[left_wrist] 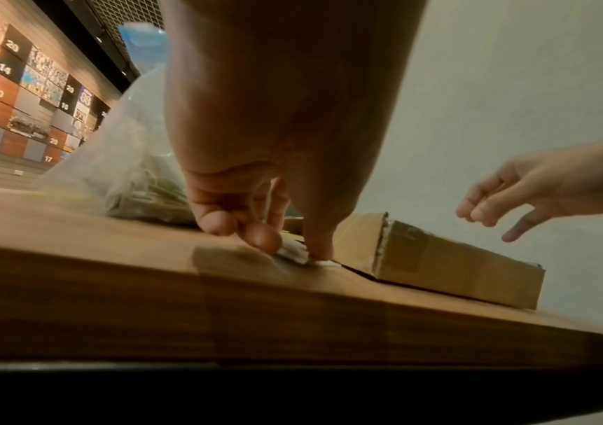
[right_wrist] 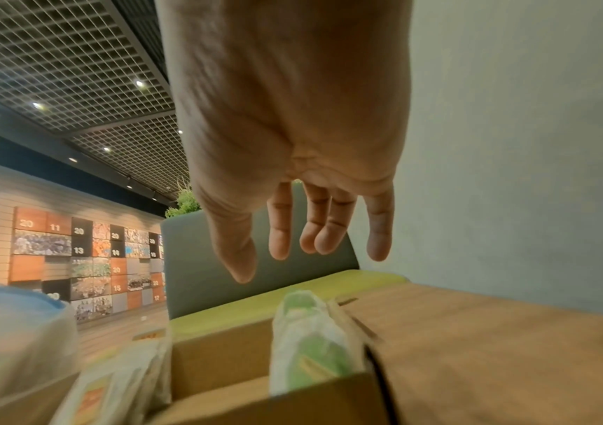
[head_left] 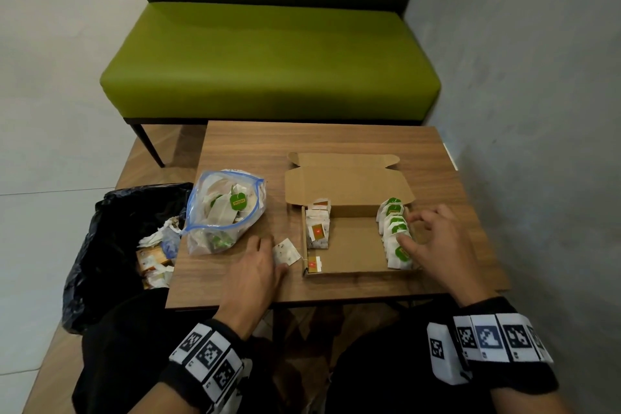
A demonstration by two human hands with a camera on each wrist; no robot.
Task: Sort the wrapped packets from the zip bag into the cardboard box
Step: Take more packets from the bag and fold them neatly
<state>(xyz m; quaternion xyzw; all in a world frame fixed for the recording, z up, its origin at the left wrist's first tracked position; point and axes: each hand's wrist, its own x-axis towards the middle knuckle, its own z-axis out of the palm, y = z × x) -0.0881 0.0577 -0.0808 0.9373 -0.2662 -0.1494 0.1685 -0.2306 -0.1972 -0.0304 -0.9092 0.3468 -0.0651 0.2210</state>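
Observation:
A clear zip bag (head_left: 225,212) with a blue seal lies on the left of the wooden table (head_left: 336,138), several wrapped packets still inside. The open cardboard box (head_left: 356,245) sits to its right. Red-tagged packets (head_left: 317,228) stand along the box's left wall and green-tagged packets (head_left: 396,228) along its right wall. My left hand (head_left: 268,262) pinches a white packet (head_left: 285,252) flat on the table beside the box; the left wrist view shows thumb and fingertips (left_wrist: 259,235) on that packet (left_wrist: 294,253). My right hand (head_left: 420,235) hovers open over the green row, fingers spread (right_wrist: 281,250) above the packets (right_wrist: 310,339).
A black rubbish bag (head_left: 117,245) holding crumpled wrappers stands just left of the table. A green bench (head_left: 268,70) is behind the table and a grey wall (head_left: 537,111) runs along the right side. The box's lid flap (head_left: 346,185) lies open toward the bench.

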